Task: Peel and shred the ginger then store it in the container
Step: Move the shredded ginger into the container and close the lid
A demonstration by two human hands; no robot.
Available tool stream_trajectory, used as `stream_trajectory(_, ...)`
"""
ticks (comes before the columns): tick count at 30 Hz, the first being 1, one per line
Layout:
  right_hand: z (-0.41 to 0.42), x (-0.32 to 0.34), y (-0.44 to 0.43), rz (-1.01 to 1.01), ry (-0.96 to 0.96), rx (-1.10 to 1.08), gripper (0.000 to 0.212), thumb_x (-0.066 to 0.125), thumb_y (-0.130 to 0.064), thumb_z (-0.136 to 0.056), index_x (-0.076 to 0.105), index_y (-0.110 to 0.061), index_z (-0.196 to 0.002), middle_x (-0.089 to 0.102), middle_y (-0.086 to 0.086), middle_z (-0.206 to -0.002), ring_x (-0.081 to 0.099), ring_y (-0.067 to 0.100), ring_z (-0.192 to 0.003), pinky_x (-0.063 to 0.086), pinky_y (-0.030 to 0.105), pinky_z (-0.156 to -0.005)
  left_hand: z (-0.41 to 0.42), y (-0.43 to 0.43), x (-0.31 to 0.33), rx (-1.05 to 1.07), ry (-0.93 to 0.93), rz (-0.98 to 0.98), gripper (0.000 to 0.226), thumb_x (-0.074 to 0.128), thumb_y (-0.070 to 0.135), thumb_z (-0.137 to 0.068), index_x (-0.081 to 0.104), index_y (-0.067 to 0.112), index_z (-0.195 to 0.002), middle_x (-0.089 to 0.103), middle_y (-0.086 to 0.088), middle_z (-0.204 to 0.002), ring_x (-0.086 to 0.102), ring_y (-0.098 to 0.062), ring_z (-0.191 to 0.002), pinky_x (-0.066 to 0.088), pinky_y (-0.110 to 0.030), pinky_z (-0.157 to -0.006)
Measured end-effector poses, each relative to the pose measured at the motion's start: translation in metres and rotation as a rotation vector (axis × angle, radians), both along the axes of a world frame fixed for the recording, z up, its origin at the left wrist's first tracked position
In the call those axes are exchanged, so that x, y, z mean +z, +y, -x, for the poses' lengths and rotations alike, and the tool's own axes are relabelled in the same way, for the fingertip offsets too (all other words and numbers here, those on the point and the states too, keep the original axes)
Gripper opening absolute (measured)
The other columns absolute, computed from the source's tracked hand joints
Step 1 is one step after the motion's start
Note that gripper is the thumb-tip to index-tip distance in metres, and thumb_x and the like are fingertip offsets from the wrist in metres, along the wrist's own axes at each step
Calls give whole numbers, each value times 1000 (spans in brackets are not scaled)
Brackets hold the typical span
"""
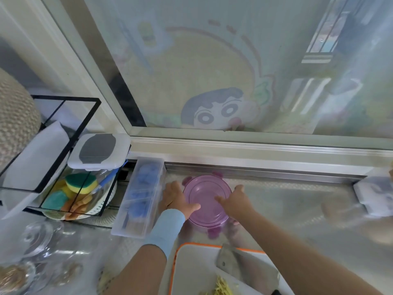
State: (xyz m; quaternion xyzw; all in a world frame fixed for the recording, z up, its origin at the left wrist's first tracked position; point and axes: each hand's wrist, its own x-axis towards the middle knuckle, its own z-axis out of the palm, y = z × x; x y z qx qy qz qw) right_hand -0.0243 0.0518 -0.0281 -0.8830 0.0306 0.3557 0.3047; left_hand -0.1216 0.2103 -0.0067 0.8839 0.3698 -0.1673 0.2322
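A round container with a purple lid [207, 196] stands on the counter below the window. My left hand [177, 199] grips its left side, thumb lying over the lid. My right hand [235, 201] holds the right side, fingers spread across the rim. Closer to me lies a white cutting board with an orange edge [191, 271]. Yellow shredded ginger [221, 288] sits on it at the bottom edge of the view. A cleaver [244, 267] rests flat on the board to the right of the ginger.
A long clear box with blue items [140, 196] lies just left of the container. A black wire rack [63, 158] holds sponges and a white lidded box at the left. Glass lids and jars [38, 239] crowd the near left. A white object [374, 194] sits far right.
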Motion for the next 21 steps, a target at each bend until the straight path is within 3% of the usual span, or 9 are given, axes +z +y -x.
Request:
stream_trajectory(3, 1, -9, -5, -112, 125, -99, 68, 79, -47, -80, 42, -6, -119, 58, 14, -105, 61, 27, -77, 54, 36, -56, -1, -10, 7, -313, -123, -43, 86, 71, 32, -86, 14, 38, -149, -1, 6, -161, 6, -22, -148, 23, -40, -116)
stream_trajectory(6, 2, -18, -8, -158, 190, -168, 76, 83, -51, -73, 44, -4, -119, 61, 17, -106, 57, 28, -79, 48, 36, -65, 0, -17, 1, -405, -68, -2, 73, 60, 21, -94, 19, 42, -150, -9, 12, -161, -8, -18, -149, 17, -39, -118)
stream_trajectory(10, 0, -19, -5, -134, 178, -166, 85, 81, -49, -75, 36, 0, -127, 55, 20, -121, 57, 29, -100, 52, 41, -87, -2, -11, -2, -373, -89, 5, 70, 64, 25, -91, 27, 44, -147, -1, 14, -160, 2, -17, -148, 22, -38, -115)
stream_trajectory(13, -1, -12, -5, -100, 147, -96, 89, 78, -49, -79, 28, 3, -132, 49, 18, -127, 50, 24, -102, 49, 39, -97, -5, -7, -1, -340, -88, 12, 81, 69, 28, -86, 20, 41, -149, 3, 10, -160, 7, -19, -148, 24, -39, -115)
stream_trajectory(15, -3, -6, -4, -102, 105, -64, 84, 77, -45, -82, 27, 2, -130, 47, 18, -132, 52, 28, -114, 46, 37, -97, -6, -1, -1, -257, -59, 79, 95, 74, 34, -81, 10, 40, -151, -2, 8, -160, 4, -22, -148, 25, -44, -116)
stream_trajectory(17, -3, -1, -4, -100, 49, -30, 81, 78, -45, -81, 29, -2, -128, 49, 18, -132, 53, 32, -118, 46, 38, -94, -7, 9, 1, -147, -31, 177, 104, 78, 38, -75, 8, 37, -152, 2, 6, -159, 18, -25, -146, 32, -45, -112)
stream_trajectory(19, -2, 2, -3, -78, -27, 11, 75, 79, -50, -78, 34, -7, -121, 53, 15, -125, 57, 30, -108, 50, 38, -87, -6, 16, 4, -61, -52, 223, 105, 80, 39, -73, 11, 35, -151, 9, 3, -157, 30, -26, -140, 39, -42, -108)
stream_trajectory(21, 1, 6, 2, -70, -83, 50, 69, 79, -55, -76, 37, -13, -112, 55, 11, -115, 58, 27, -98, 49, 36, -78, -5, 20, 6, 8, -97, 203, 103, 80, 42, -73, 13, 32, -151, 7, -1, -158, 26, -27, -142, 37, -44, -108)
